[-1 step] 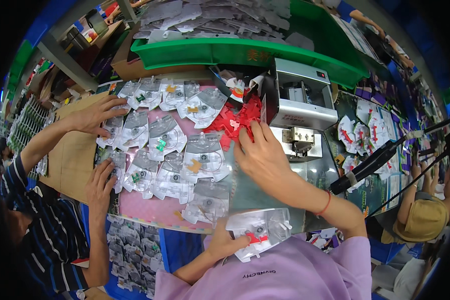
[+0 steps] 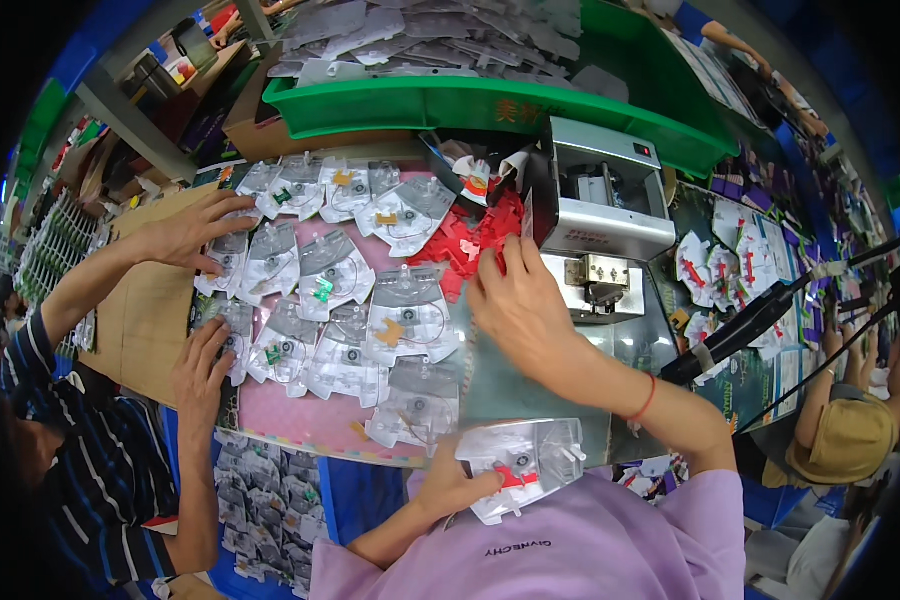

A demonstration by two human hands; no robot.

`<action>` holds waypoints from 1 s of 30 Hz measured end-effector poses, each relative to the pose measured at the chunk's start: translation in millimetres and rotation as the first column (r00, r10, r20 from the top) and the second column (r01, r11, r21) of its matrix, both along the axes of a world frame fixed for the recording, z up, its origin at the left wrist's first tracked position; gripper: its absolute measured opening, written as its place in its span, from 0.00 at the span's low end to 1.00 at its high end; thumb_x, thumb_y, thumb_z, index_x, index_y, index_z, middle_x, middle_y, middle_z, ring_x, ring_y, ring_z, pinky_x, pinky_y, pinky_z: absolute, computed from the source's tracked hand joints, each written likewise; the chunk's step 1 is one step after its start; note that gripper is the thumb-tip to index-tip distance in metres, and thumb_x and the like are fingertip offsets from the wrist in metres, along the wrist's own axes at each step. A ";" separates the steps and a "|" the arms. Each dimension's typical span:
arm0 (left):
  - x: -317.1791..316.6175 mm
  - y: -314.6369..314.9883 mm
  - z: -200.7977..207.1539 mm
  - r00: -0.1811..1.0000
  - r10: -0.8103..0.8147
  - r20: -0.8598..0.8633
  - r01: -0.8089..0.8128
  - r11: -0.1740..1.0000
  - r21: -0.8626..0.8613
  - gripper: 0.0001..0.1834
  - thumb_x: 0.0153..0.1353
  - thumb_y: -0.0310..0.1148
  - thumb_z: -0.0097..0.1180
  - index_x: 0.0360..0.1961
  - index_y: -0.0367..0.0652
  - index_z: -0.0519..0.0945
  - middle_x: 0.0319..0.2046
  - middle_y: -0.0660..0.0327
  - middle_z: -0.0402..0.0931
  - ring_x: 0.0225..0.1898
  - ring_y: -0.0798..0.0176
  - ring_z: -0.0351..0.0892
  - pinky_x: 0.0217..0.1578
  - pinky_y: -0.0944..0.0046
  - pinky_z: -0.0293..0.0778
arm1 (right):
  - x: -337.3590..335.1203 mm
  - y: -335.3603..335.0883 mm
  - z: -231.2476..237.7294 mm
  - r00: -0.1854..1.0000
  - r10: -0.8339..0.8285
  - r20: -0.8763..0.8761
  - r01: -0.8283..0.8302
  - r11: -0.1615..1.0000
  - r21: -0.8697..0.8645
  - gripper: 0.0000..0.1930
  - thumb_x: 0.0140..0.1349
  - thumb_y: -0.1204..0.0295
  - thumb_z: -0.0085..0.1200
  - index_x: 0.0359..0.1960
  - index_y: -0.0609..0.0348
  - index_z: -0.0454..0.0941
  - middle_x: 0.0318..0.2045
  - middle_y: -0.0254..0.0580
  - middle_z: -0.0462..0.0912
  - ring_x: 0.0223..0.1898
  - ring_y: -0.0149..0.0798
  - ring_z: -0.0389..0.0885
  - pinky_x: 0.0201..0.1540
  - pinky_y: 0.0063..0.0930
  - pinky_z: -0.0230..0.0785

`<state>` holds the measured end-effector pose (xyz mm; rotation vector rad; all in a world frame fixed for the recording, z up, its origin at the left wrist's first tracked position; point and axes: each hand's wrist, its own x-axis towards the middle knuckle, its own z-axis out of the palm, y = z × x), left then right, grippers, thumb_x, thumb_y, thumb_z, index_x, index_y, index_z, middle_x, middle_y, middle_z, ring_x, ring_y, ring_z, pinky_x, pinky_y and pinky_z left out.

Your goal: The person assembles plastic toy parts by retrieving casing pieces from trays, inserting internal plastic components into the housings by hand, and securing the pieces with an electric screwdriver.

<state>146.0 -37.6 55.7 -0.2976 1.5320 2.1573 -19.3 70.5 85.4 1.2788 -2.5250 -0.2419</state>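
Counter (image 2: 510, 392) is stretching ahead; the right hand (image 2: 530, 312) is hovering by red pieces (image 2: 465, 240), its grip unclear; the left hand (image 2: 450, 485) is gripping a clear casing (image 2: 542, 452) just off the near edge, thumb ideally steadying its red insert (image 2: 518, 478).

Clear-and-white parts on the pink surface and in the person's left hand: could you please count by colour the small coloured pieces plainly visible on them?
Green pieces: 3
Tan pieces: 3
Red piece, on the part in the left hand: 1
Total: 7
One tan patch near the front is too unclear to count.
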 end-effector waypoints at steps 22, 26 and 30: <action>-12.7 7.6 -2.0 0.954 -0.287 -0.088 0.295 0.950 0.098 0.27 0.41 0.26 0.49 0.48 0.34 0.69 0.36 0.59 0.73 0.37 0.71 0.69 0.39 0.70 0.66 | 20.8 58.0 4.7 0.749 0.189 0.635 0.113 0.908 -0.403 0.22 0.43 0.86 0.45 0.43 0.60 0.71 0.31 0.44 0.76 0.30 0.42 0.78 0.32 0.30 0.71; -11.4 8.5 -1.9 0.960 -0.279 -0.022 0.279 0.949 0.145 0.26 0.41 0.25 0.49 0.46 0.33 0.69 0.33 0.63 0.73 0.33 0.74 0.68 0.34 0.73 0.66 | 27.1 63.7 -12.9 0.769 0.213 0.603 0.125 0.875 -0.468 0.17 0.44 0.79 0.48 0.40 0.59 0.71 0.33 0.44 0.74 0.25 0.45 0.77 0.27 0.32 0.71; -11.4 8.2 2.3 0.955 -0.294 0.051 0.282 0.946 0.159 0.25 0.41 0.25 0.49 0.45 0.33 0.69 0.31 0.64 0.72 0.31 0.75 0.67 0.32 0.73 0.65 | 37.5 57.4 -21.2 0.856 0.076 0.511 0.101 0.945 -0.310 0.14 0.44 0.78 0.48 0.37 0.59 0.72 0.33 0.41 0.73 0.27 0.41 0.77 0.25 0.29 0.71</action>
